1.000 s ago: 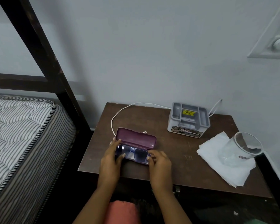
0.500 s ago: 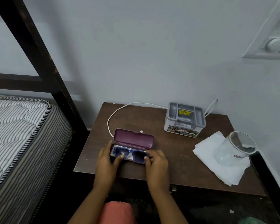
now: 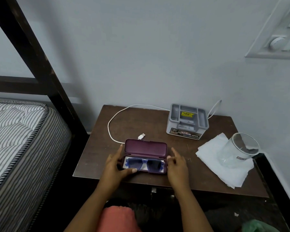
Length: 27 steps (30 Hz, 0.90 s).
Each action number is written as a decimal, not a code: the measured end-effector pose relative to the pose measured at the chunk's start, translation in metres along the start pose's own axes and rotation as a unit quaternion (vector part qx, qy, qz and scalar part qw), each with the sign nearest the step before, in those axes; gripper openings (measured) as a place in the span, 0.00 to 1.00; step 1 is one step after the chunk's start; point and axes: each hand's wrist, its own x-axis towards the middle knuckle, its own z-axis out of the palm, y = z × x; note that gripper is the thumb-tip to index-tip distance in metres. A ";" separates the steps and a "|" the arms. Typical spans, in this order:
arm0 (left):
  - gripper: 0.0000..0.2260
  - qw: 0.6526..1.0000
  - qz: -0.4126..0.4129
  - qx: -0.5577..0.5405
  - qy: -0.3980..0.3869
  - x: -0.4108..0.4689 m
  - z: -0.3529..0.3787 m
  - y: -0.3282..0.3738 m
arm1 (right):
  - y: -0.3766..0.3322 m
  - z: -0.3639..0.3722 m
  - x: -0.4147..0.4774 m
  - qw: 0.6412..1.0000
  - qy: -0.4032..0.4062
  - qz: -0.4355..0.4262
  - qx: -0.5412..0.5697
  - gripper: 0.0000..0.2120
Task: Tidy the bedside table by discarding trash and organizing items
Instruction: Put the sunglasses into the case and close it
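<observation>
A purple glasses case (image 3: 146, 148) lies open near the front edge of the brown bedside table (image 3: 199, 178). Blue sunglasses (image 3: 145, 164) lie folded inside it. My left hand (image 3: 115, 166) grips the case's left end, thumb on the front rim. My right hand (image 3: 177, 164) is beside the case's right end with fingers spread, touching or just off it. A white USB cable (image 3: 119, 114) loops across the back of the table, its plug just behind the case lid.
A grey compartment organizer (image 3: 187, 122) stands at the back. A clear glass (image 3: 239, 150) lies tilted on white tissue paper (image 3: 224, 166) at the right. A striped mattress (image 3: 20, 139) and dark bed frame (image 3: 40, 67) are on the left. A green bag (image 3: 258, 226) sits low right.
Both hands have drawn back from the sunglasses to the ends of the case. The right hand's fingers have opened and lifted. The sunglasses now lie uncovered in the case.
</observation>
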 end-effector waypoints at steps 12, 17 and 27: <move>0.38 0.999 -0.006 -0.050 0.006 0.001 -0.002 -0.009 | 0.006 0.000 0.004 0.996 0.003 0.043 0.082 0.21; 0.33 0.998 -0.008 -0.065 0.020 0.000 0.000 -0.006 | 0.008 0.001 0.004 0.985 0.023 0.042 0.169 0.18; 0.25 0.995 -0.031 -0.083 0.040 -0.001 0.000 -0.006 | 0.001 0.012 -0.016 0.987 0.055 0.040 0.143 0.12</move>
